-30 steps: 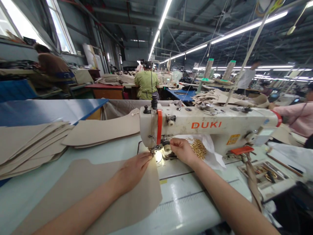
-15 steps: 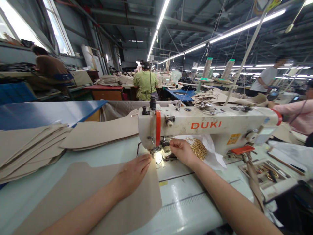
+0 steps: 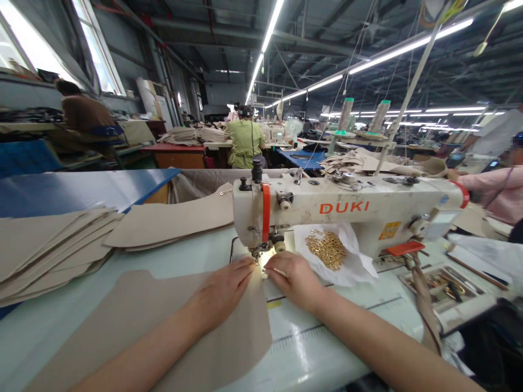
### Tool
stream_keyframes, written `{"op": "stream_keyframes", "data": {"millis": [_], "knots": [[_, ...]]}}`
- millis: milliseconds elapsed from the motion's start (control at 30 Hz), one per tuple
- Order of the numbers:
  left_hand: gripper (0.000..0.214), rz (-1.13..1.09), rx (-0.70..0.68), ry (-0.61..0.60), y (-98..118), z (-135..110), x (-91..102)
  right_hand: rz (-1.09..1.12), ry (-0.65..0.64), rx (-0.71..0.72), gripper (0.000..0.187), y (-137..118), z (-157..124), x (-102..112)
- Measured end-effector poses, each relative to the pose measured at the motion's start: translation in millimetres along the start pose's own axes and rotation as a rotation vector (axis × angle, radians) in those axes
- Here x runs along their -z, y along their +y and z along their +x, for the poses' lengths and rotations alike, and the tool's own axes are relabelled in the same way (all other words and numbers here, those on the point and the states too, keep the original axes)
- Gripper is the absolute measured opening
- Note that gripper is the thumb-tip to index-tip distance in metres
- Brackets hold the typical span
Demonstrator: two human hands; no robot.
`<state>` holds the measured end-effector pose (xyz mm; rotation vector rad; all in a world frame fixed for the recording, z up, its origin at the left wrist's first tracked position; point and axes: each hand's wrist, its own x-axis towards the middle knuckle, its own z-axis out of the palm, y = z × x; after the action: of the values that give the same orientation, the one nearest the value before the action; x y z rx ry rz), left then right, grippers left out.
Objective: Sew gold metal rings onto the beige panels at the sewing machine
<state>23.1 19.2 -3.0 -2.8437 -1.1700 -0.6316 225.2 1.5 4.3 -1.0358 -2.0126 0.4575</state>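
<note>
A beige fabric panel [image 3: 163, 305] lies flat on the sewing machine's bed, its upper right edge at the needle. Across it reaches my left hand [image 3: 224, 286], fingers together and fingertips pressing the panel's edge beside the presser foot [image 3: 257, 254]. My right hand [image 3: 296, 277] is closed in a pinch just right of the needle area, close to my left fingertips. What the pinch holds is too small to make out. The white sewing machine [image 3: 302, 204] marked DUKI stands over both hands, its lamp lighting the spot.
Gold-coloured metal clasps [image 3: 327, 249] lie on white paper [image 3: 363, 267] under the machine arm. Stacked beige panels [image 3: 53, 245] are at left, with more panels [image 3: 175, 218] behind the needle. A tool tray [image 3: 449, 288] sits at right. Other people work farther off.
My right hand has come down and left from beside the machine's knob to the needle area, uncovering the clasps. My left hand and the panel have hardly moved.
</note>
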Motion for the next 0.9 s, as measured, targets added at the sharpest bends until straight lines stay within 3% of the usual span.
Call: {"op": "stream_keyframes", "data": {"millis": [100,167,900], "knots": [[0.036,0.000,-0.026,-0.001,0,0,-0.3,-0.255,-0.174,0.278,0.018,-5,-6,-7],[0.036,-0.007,-0.030,-0.004,0,0,0.6,-0.369,-0.214,0.355,0.020,-5,-4,-9],[0.040,0.005,0.028,-0.014,-4,5,-1.2,-0.448,-0.264,0.367,0.018,1,5,-9]]}}
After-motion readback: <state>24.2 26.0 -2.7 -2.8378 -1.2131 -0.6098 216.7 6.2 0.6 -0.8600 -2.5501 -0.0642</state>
